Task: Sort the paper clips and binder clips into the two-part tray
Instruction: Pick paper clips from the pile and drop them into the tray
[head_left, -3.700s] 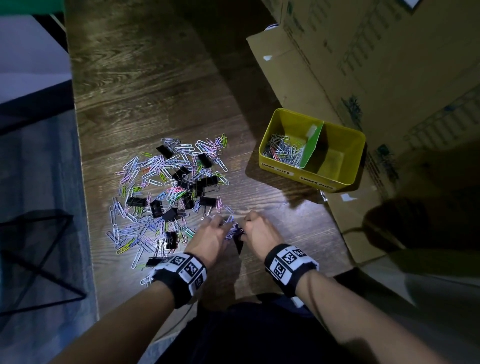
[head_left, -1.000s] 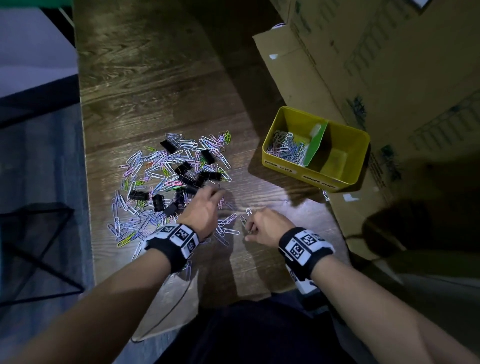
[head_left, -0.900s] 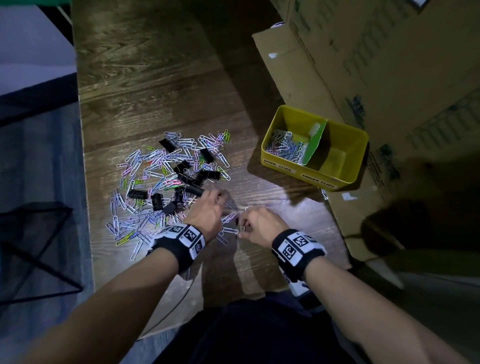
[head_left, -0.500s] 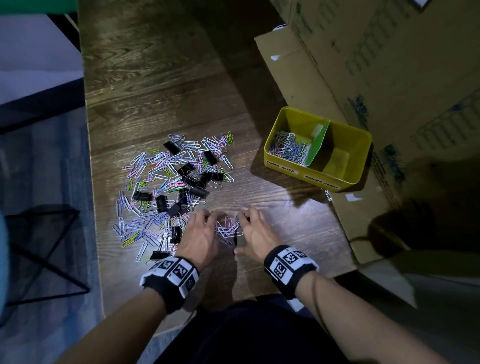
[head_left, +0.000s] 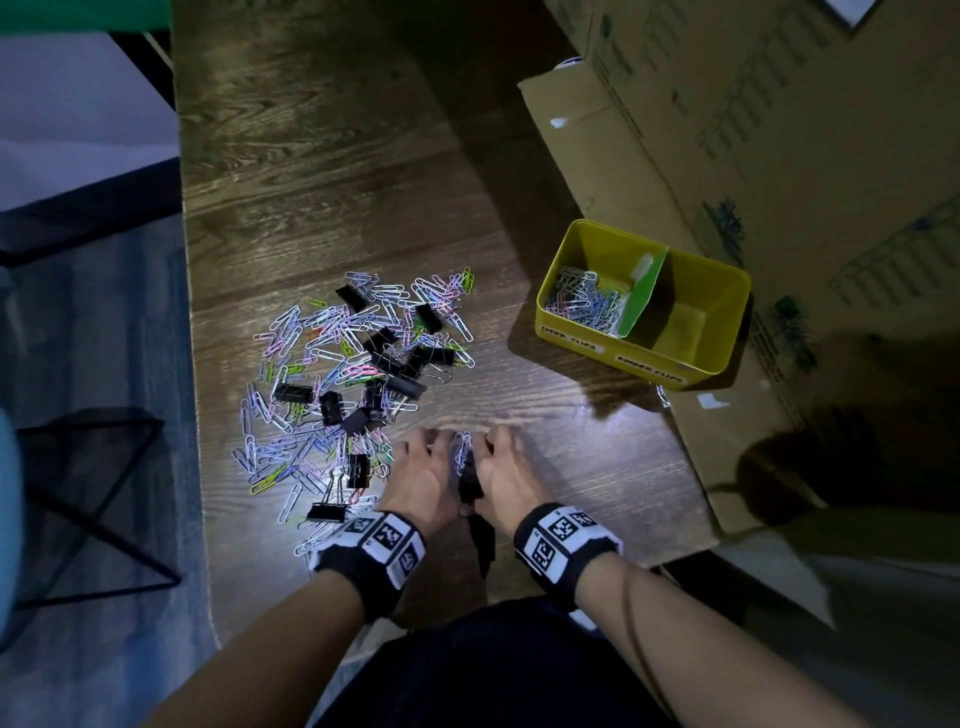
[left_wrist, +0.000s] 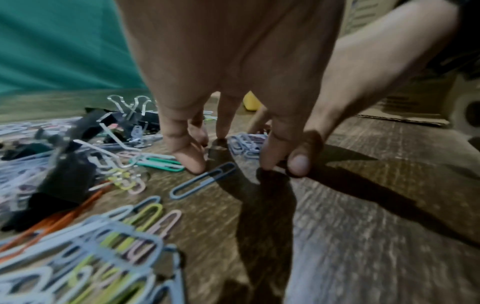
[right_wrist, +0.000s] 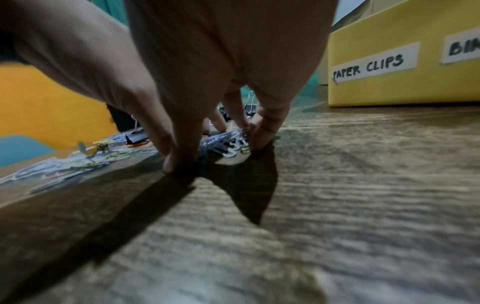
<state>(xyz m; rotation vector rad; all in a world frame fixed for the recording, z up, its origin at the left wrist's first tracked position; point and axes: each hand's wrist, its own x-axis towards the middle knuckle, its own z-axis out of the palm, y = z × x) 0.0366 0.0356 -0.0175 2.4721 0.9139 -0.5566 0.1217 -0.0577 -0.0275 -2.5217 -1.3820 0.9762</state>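
Fingers (right_wrist: 270, 125) pinch paper clips (right_wrist: 228, 143); tray (right_wrist: 363, 94) labelled "PAPER CLIPS".

Bare table (head_left: 571, 415) lies open up to the tray (head_left: 644, 358); clip heap (head_left: 353, 374) crowds left, cardboard box (head_left: 779, 156) walls right.

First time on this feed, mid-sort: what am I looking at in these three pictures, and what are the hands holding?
There is no machine here: a person works with bare hands. The big picture comes from a head camera looking down. The other two come from a camera on each wrist, looking along the fingers. On the wooden table lies a mixed pile of coloured paper clips and black binder clips. The yellow two-part tray stands to the right, and its side labelled PAPER CLIPS holds clips. The right hand pinches a small bunch of paper clips against the table. The left hand has its fingertips on the table beside that bunch.
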